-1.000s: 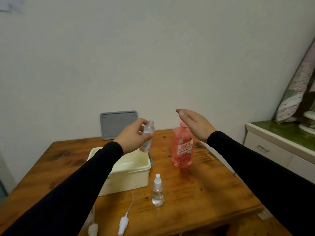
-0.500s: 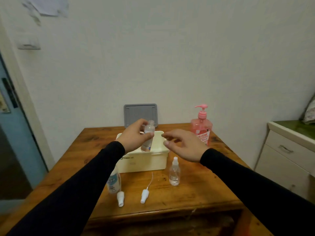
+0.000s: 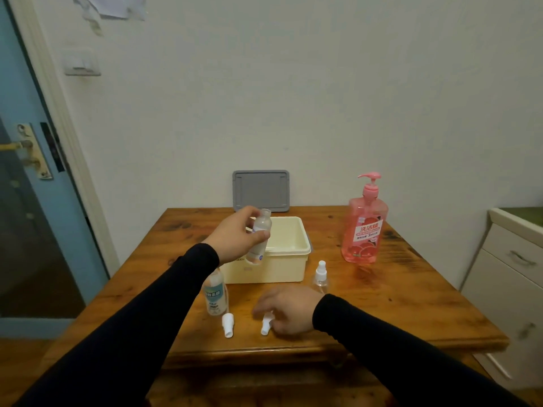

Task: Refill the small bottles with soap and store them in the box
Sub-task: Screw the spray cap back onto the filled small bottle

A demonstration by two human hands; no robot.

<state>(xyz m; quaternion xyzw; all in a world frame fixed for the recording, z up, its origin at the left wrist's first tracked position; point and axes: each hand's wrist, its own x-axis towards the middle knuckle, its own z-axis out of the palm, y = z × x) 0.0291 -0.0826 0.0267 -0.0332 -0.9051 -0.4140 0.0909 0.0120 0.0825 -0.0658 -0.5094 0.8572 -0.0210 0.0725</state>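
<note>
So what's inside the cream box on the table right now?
The visible part of the cream box shows only bare floor and walls, no bottles. The left hand, holding an uncapped small bottle before it, hides its near-left corner, so that part cannot be checked.

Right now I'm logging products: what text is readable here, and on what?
"洗洁精" on the pink pump bottle; its smaller lines, with a "3", are blurred.
Label on the small bottle in the left hand: unreadable.
Label on the standing bottle: blurred.
Print on the box: too small.
</note>
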